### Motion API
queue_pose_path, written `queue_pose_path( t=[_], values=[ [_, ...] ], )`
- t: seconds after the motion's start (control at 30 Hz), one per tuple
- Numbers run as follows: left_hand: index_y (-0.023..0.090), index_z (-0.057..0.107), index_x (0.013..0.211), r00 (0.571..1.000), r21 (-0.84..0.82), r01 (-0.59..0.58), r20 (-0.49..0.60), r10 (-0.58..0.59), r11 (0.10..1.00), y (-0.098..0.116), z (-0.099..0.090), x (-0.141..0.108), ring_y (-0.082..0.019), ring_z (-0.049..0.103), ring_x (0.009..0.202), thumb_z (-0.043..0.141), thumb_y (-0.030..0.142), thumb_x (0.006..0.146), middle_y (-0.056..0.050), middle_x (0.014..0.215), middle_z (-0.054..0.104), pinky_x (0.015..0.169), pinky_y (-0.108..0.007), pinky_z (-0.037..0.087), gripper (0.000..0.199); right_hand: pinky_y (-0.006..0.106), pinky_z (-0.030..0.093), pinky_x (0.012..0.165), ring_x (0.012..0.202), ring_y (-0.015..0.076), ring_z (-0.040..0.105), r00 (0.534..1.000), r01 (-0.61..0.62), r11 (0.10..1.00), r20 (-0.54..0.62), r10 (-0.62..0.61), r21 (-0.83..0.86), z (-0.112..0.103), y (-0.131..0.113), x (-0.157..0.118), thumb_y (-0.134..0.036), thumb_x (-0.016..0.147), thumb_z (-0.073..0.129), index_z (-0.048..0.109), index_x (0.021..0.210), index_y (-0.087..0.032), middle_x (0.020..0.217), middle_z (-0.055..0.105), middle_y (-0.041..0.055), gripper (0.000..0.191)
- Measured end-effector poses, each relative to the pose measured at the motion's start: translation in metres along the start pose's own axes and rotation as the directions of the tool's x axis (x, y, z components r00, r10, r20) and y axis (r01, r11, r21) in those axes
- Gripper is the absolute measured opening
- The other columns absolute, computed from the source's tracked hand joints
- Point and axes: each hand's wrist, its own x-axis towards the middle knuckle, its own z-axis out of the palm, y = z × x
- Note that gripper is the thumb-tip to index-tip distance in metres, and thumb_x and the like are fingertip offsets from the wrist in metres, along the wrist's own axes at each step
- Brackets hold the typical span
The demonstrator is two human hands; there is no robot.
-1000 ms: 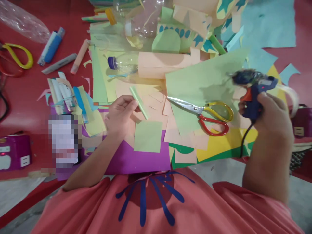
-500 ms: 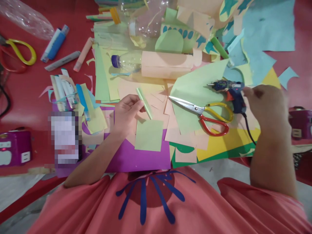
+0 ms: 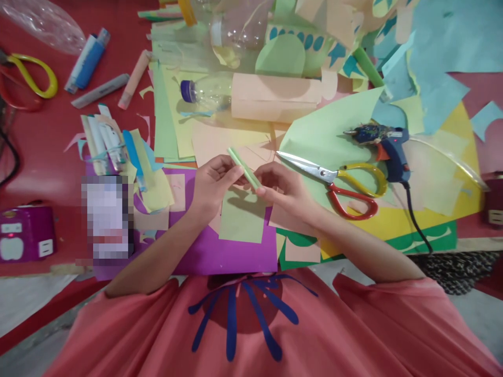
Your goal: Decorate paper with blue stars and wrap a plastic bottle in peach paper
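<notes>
A thin light-green paper roll (image 3: 244, 168) is held at a slant between both hands. My left hand (image 3: 216, 183) pinches its middle. Fingers of my right hand (image 3: 281, 187) close on its lower end. Beneath the hands lies a light-green paper square (image 3: 241, 217). To the right, scissors (image 3: 328, 177) with one yellow and one red handle rest on papers, and a blue glue gun (image 3: 395, 149) with a clear glue stick lies beyond them. Above the hands is a plastic bottle (image 3: 214, 91) with a purple cap, wrapped in a peach paper sleeve (image 3: 275, 97).
Markers (image 3: 100, 141) and a pixelated phone-like object (image 3: 106, 217) lie left. More scissors (image 3: 37, 76) and a purple box (image 3: 26, 233) are at the far left. Paper scraps and blue sheets (image 3: 463, 31) cover the back right.
My right hand has left the glue gun and come to the green roll, closing on its lower end. My left hand still holds the roll. The view has shifted slightly.
</notes>
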Motion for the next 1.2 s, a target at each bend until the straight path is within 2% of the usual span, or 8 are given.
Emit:
queue_pose_path(
  t=[0.17,0.33,0.47,0.57,0.67,0.83,1.03,1.2],
  values=[
    [0.019,0.062,0.068,1.000,0.012,-0.004,0.013,0.004,1.000,-0.005,0.000,-0.002,-0.012,0.068,0.054,0.088,0.053,0.058,0.003,0.061,0.069,0.061,-0.025,0.061,0.044,0.026,0.041,0.056,0.060,0.0090,0.049,0.997,-0.022,0.995,-0.076,0.030,0.100,0.009,0.012,-0.002,-0.057,0.078,0.072,0.059,0.084,-0.020,0.071,0.055,-0.0029,0.040],
    [0.019,0.066,0.075,0.998,0.034,-0.046,0.039,0.045,0.998,-0.007,-0.002,-0.003,-0.013,0.071,0.065,0.086,0.044,0.065,0.002,0.069,0.070,0.065,-0.024,0.062,0.034,0.025,0.042,0.054,0.060,0.0097,0.053,0.988,0.013,0.997,-0.157,-0.001,0.071,0.003,0.008,-0.003,-0.047,0.081,0.071,0.060,0.080,-0.021,0.072,0.061,-0.0015,0.029],
    [0.019,0.067,0.072,0.995,0.092,-0.043,0.094,0.035,0.995,0.001,0.000,-0.004,-0.010,0.067,0.058,0.086,0.035,0.065,0.003,0.065,0.066,0.058,-0.020,0.057,0.027,0.025,0.045,0.055,0.062,0.0110,0.056,0.975,0.035,0.999,-0.221,-0.033,0.008,-0.006,0.001,-0.003,-0.042,0.081,0.070,0.062,0.079,-0.022,0.072,0.064,-0.0008,0.022],
    [0.019,0.067,0.069,0.994,0.178,-0.051,0.109,0.032,0.983,0.006,0.000,-0.005,-0.011,0.065,0.060,0.087,0.035,0.063,0.001,0.070,0.068,0.057,-0.021,0.056,0.027,0.026,0.048,0.058,0.066,0.0123,0.060,0.977,0.037,0.999,-0.211,-0.033,0.013,-0.013,0.000,-0.003,-0.040,0.081,0.070,0.065,0.079,-0.023,0.075,0.067,0.0000,0.019],
    [0.019,0.069,0.069,0.992,0.237,-0.102,0.103,0.079,0.966,0.006,-0.001,-0.006,-0.013,0.066,0.066,0.086,0.036,0.063,-0.001,0.073,0.071,0.059,-0.021,0.055,0.025,0.027,0.051,0.063,0.071,0.0131,0.063,0.984,0.061,0.997,-0.173,-0.051,0.050,-0.016,0.001,-0.002,-0.040,0.079,0.074,0.067,0.081,-0.022,0.078,0.067,0.0004,0.019],
    [0.020,0.070,0.070,0.982,0.271,-0.160,0.140,0.125,0.949,0.000,-0.004,-0.006,-0.013,0.067,0.068,0.084,0.032,0.067,-0.001,0.073,0.072,0.060,-0.021,0.054,0.018,0.030,0.052,0.072,0.080,0.0148,0.065,0.992,0.053,0.998,-0.115,-0.048,0.043,-0.016,0.002,-0.003,-0.044,0.080,0.075,0.070,0.084,-0.022,0.085,0.069,0.0021,0.022],
    [0.020,0.070,0.071,0.984,0.317,-0.142,0.151,0.098,0.938,0.000,-0.003,-0.008,-0.014,0.066,0.065,0.083,0.042,0.068,-0.002,0.072,0.072,0.056,-0.022,0.053,0.025,0.030,0.051,0.068,0.076,0.0151,0.065,0.990,0.081,0.995,-0.112,-0.087,-0.053,-0.016,0.005,-0.002,-0.048,0.082,0.072,0.072,0.083,-0.023,0.082,0.071,0.0024,0.025],
    [0.021,0.070,0.076,0.976,0.348,-0.163,0.191,0.100,0.923,0.000,-0.003,-0.007,-0.016,0.068,0.076,0.078,0.034,0.072,-0.003,0.082,0.074,0.063,-0.022,0.054,0.015,0.030,0.051,0.066,0.073,0.0152,0.065,0.983,0.155,0.979,-0.079,-0.166,-0.135,-0.020,0.008,0.001,-0.045,0.084,0.069,0.072,0.081,-0.023,0.080,0.072,0.0030,0.022]
  ],
)
